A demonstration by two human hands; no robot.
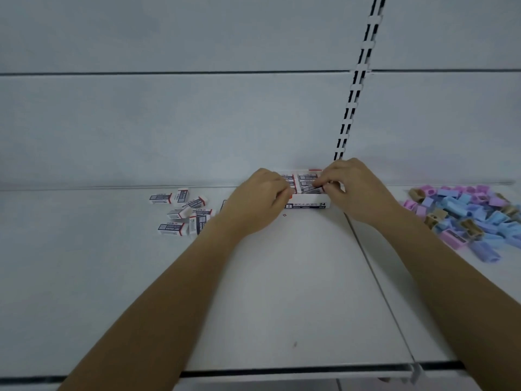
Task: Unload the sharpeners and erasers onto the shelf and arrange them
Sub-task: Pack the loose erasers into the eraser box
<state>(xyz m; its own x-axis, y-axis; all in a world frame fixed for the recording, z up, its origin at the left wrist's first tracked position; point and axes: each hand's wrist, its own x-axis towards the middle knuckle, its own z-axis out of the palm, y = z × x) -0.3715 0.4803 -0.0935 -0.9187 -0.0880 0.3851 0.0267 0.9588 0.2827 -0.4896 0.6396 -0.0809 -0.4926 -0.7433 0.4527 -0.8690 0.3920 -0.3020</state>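
Observation:
A small white eraser box (308, 205) marked "ERASER 24" stands at the back of the white shelf (282, 292), with rows of wrapped erasers (307, 179) inside. My left hand (253, 201) grips the box's left end, fingers curled at its rim. From the right, my right hand (358, 190) reaches into the box and pinches one eraser (313, 189). Several loose erasers (183, 213) lie scattered on the shelf to the left. A heap of pink, blue, purple and tan sharpeners (468, 215) lies at the far right.
The shelf's back panel (169, 122) rises right behind the box, with a slotted upright (355, 88) above my right hand. A seam (375, 280) divides two shelf boards. The front edge (282, 372) runs along the bottom.

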